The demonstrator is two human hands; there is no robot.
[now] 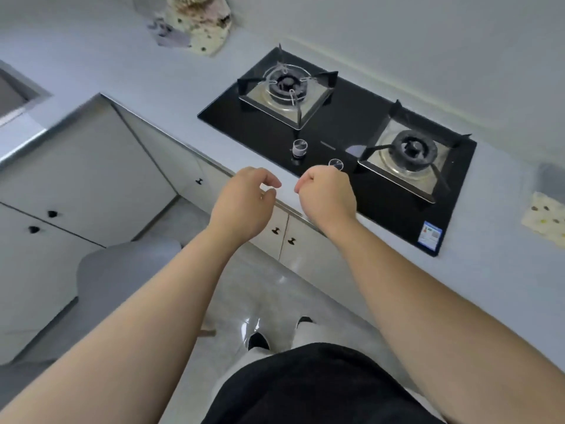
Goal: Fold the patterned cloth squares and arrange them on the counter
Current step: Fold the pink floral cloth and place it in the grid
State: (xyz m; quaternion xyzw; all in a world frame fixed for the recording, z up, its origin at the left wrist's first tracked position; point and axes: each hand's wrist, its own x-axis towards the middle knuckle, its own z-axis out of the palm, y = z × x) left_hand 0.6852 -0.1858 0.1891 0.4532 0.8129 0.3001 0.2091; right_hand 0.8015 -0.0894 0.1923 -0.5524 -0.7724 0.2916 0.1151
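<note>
A loose heap of patterned cloth squares (pixel 195 24), cream with dark dots and some lilac, lies on the pale counter (pixel 128 65) at the far left. A folded cream dotted cloth (pixel 545 223) lies flat at the right edge of the view, with a folded grey one (pixel 552 179) just behind it. My left hand (pixel 244 203) hovers over the counter's front edge with loosely curled fingers, holding nothing. My right hand (pixel 325 195) is beside it, curled into a fist above the hob's near edge, also holding nothing. Both hands are far from the cloths.
A black two-burner gas hob (pixel 336 142) is set into the counter between the two cloth groups, with two knobs near my right hand. White cabinets (pixel 85 179) sit below. A grey stool (pixel 122 270) stands on the tiled floor to my left.
</note>
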